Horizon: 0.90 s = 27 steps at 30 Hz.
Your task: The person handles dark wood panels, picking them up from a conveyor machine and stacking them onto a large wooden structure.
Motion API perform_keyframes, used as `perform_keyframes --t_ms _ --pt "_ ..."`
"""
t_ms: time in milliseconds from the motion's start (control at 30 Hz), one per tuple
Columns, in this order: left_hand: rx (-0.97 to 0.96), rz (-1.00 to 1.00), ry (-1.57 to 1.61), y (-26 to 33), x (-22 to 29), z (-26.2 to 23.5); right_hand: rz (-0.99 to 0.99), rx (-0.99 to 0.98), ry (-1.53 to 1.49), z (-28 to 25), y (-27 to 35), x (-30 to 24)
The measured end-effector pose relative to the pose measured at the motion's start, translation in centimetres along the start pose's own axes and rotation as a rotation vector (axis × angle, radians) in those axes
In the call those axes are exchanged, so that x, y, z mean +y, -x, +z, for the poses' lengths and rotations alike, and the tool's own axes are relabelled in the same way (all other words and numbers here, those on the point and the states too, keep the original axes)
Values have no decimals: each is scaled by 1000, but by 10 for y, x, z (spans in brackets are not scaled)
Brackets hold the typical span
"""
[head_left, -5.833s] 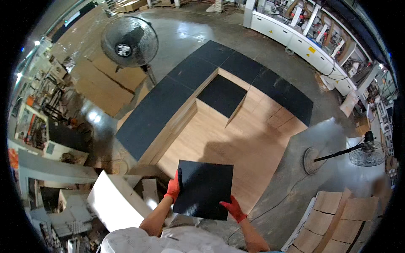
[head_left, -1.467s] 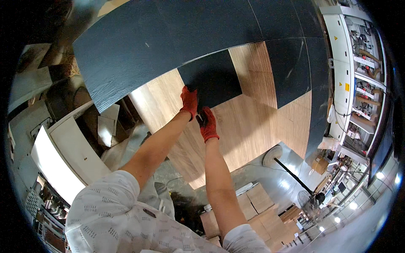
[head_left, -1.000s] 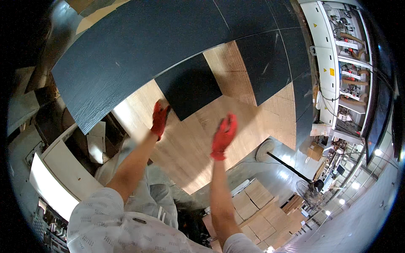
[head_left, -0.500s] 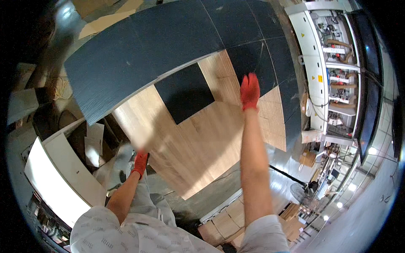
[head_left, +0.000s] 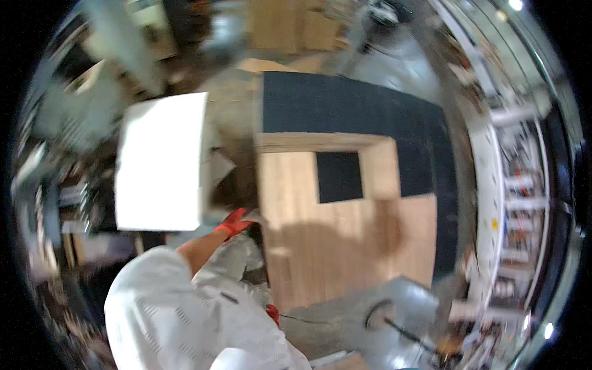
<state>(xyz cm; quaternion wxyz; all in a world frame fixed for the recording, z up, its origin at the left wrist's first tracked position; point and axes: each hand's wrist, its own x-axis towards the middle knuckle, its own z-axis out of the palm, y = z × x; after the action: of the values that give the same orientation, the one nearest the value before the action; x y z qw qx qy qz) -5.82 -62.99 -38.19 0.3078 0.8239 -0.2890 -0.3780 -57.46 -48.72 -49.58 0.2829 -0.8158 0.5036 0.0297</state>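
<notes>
Right hand [head_left: 273,314] near, left hand [head_left: 234,223] farther off, both red-gloved, left of the wood-grain boards [head_left: 345,259].
The right hand is mostly hidden by the white shirt [head_left: 179,308], so I cannot tell its fingers' state; the left hand's fingers point toward the boards' left edge, too blurred to tell whether they grasp anything. Farther, the black square panel [head_left: 339,177] lies flat on the boards, with dark panels [head_left: 351,108] beyond.
</notes>
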Motion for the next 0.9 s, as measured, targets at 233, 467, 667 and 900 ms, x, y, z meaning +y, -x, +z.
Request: perform_keyframes --t_ms 233,467,667,900 --pt "119 -47 -142 169 -18 -68 280 -354 -220 -127 -71 -12" --pt "96 -479 -170 331 -98 -121 82 -465 -182 -158 -127 -51" --pt "459 -600 110 418 -159 -111 -197 -564 66 -169 -161 -98" --pt "1186 -604 568 483 -212 -107 -998 -476 359 -152 -189 -269"
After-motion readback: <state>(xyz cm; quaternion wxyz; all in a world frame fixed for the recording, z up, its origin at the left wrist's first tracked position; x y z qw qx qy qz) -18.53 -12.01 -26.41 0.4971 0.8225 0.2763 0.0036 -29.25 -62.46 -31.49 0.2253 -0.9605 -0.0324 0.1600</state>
